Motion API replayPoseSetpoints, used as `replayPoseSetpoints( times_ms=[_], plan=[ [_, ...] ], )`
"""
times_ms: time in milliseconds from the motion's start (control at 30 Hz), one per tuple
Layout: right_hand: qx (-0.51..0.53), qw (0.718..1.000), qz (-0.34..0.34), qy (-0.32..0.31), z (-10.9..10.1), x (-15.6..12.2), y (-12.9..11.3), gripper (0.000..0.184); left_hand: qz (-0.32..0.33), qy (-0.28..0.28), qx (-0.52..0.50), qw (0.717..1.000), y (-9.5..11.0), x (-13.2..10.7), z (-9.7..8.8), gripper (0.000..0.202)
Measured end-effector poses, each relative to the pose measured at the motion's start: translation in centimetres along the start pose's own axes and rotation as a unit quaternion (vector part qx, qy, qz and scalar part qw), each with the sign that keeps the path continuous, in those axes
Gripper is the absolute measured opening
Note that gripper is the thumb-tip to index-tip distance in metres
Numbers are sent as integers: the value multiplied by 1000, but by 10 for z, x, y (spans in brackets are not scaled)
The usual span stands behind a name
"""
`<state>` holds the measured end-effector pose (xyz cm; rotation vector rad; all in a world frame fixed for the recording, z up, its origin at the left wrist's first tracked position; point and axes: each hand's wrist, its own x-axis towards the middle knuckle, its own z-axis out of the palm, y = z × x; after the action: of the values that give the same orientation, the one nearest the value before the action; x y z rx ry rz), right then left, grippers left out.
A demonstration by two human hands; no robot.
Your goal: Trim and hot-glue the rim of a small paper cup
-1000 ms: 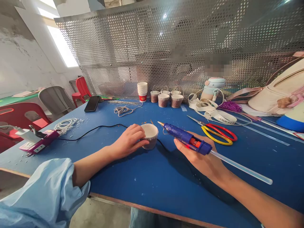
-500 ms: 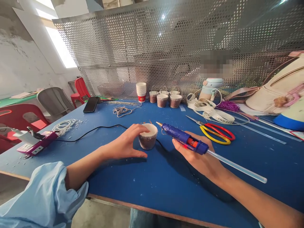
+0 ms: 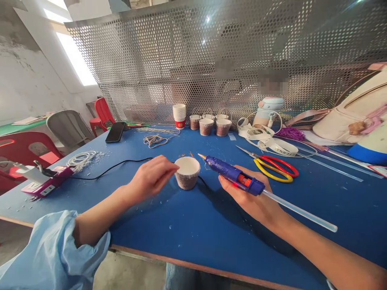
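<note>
A small cup (image 3: 187, 173), white inside and covered in brownish twine, stands upright on the blue table (image 3: 193, 237). My left hand (image 3: 150, 177) hovers just left of it, fingers drawn together in a loose pinch with the tips almost at the cup's side. I cannot see what, if anything, they hold. My right hand (image 3: 254, 199) grips a blue glue gun (image 3: 232, 175). Its nozzle points left, close to the cup's right rim. A clear glue stick (image 3: 299, 211) juts from the back of the gun.
Red-and-yellow scissors (image 3: 276, 167) lie right of the gun. At the back are a paper cup stack (image 3: 179, 116), three twine-covered cups (image 3: 207, 126), white ribbon (image 3: 267, 141), a twine coil (image 3: 154, 140) and a phone (image 3: 115, 132). A power strip (image 3: 45, 183) with a black cable (image 3: 121, 164) lies left.
My left hand has come off the cup, drawn back to the left and closed its fingers. The cup now stands free. The right hand and glue gun have barely moved.
</note>
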<state>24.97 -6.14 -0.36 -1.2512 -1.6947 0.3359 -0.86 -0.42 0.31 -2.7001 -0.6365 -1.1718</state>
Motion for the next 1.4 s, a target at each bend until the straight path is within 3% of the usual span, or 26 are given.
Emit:
replayPoseSetpoints(
  times_ms=[100, 200, 333, 467, 667, 800, 1233, 1400],
  plan=[
    [16, 1000, -1, -16, -1, 0, -3, 28, 109, -38, 46, 992, 8, -8, 0, 17],
    [64, 997, -19, -48, 1, -1, -4, 24, 130, -48, 93, 986, 12, -14, 5, 17],
    [140, 984, 9, -109, 13, 0, -6, 10, 109, -13, 122, 986, 10, -17, 15, 14],
    [165, 974, 38, -149, 24, 2, -8, 15, 97, 4, 125, 987, 5, -20, 22, 17],
    [197, 968, 88, -128, 23, 3, -8, 17, 83, 8, 115, 990, 2, -21, 26, 16],
    [203, 969, 77, -116, 22, 4, -9, 20, 74, 21, 110, 991, 3, -20, 27, 13],
    [219, 959, 78, -160, 29, 5, -7, 15, 73, 3, 104, 992, 3, -20, 29, 9],
    [191, 968, 57, -151, 29, 5, -4, 15, 69, -8, 111, 991, 7, -16, 29, 12]
  ],
)
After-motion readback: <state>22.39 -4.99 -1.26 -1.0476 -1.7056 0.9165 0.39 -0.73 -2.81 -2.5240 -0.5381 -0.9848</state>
